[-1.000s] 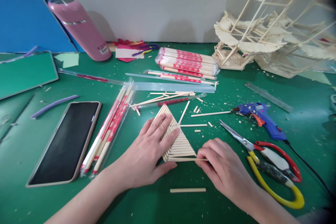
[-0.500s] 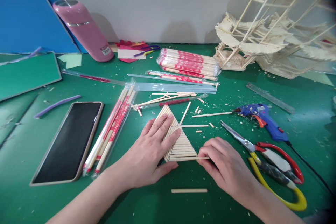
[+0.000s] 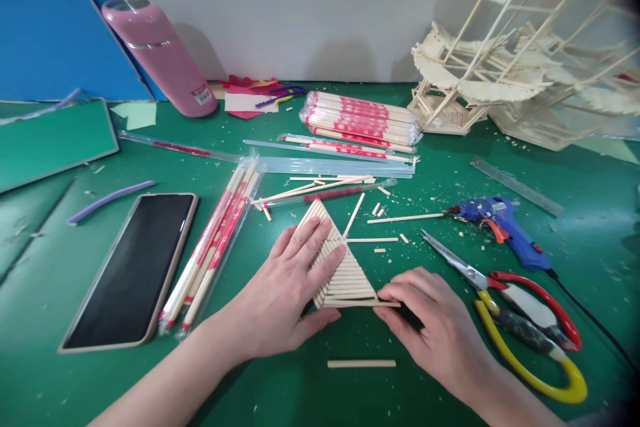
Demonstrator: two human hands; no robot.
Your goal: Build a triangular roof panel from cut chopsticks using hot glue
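A triangular panel [image 3: 345,273] of thin wooden sticks laid side by side rests on the green table. My left hand [image 3: 295,273] lies over its left part, fingers stretched and spread, thumb beside the near edge. Along that near edge runs a loose-ended wooden stick [image 3: 355,304], sticking out past the panel's right corner. My right hand [image 3: 425,320] pinches the stick's right end between thumb and index finger. A short cut stick [image 3: 361,363] lies apart in front. Two thin sticks, one being a pale stick [image 3: 373,240], extend from the panel's right side.
Right of my hands lie scissors [image 3: 500,293] and a blue glue gun [image 3: 505,223] with a cord. A phone [image 3: 133,267] and wrapped chopsticks [image 3: 215,247] are at left. Behind stand a pink bottle [image 3: 165,60], a chopstick bundle [image 3: 360,120] and a stick-built model [image 3: 480,80].
My right hand's fingers have shifted slightly and parted a little around the stick's end. My left hand and the panel stay in place.
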